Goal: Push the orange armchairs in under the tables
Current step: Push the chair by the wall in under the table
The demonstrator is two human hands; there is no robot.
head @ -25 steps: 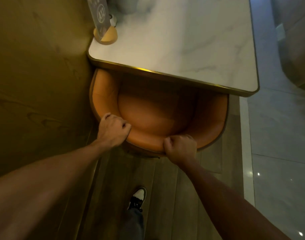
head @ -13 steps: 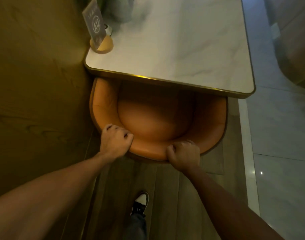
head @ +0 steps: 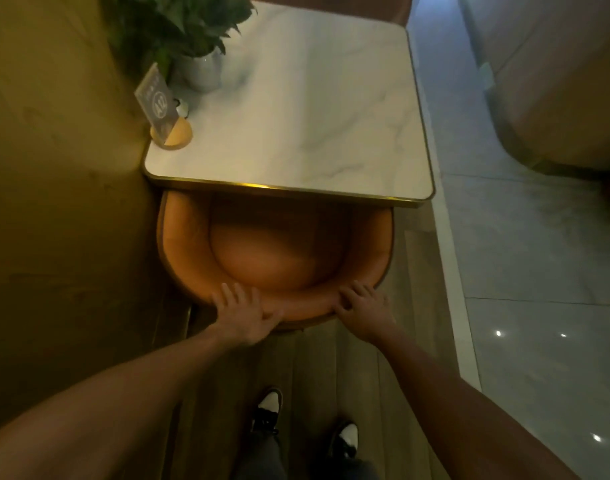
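Observation:
An orange armchair (head: 262, 258) with a curved padded back sits below a white marble table (head: 314, 109) with a gold rim; the chair's front is hidden under the tabletop. My left hand (head: 242, 315) rests with straightened fingers on the left part of the backrest's top edge. My right hand (head: 364, 308) lies with loosely spread fingers on the right part of that edge. Neither hand holds anything.
A wooden wall panel (head: 61, 202) stands close on the left of the chair. On the table's far left are a potted plant (head: 189, 32) and a table number sign (head: 161, 109) on a round wooden base. Pale tiled floor (head: 525, 271) runs on the right; my shoes (head: 268, 408) stand on wooden planks.
Both hands have let go of the backrest: their curled grips opened to straight fingers resting on it. The view tilted up, showing more of the table and the plant.

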